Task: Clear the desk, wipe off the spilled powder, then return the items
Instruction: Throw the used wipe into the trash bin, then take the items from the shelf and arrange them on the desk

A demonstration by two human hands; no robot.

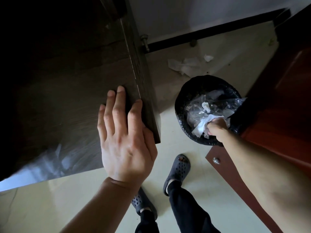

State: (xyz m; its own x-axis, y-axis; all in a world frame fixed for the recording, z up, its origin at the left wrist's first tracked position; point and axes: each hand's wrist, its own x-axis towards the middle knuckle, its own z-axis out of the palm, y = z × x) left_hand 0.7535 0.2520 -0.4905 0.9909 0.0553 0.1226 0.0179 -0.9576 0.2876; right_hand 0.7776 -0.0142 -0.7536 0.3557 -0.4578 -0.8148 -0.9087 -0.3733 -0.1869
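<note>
My left hand [124,137] lies flat with straight fingers on the right corner of the dark wooden desk [67,91]. My right hand [216,127] reaches down over a round bin with a black liner [188,91] and pinches a crumpled white tissue [202,126] just inside the rim. Clear plastic and other white scraps fill the bin. The part of the desk top in view is bare, with a pale glare near its front edge.
More crumpled white tissues [185,65] lie on the pale tiled floor behind the bin. A reddish-brown cabinet [282,101] with a knob [216,160] stands at the right. My feet in grey slippers [178,170] are below. A black bar runs along the wall.
</note>
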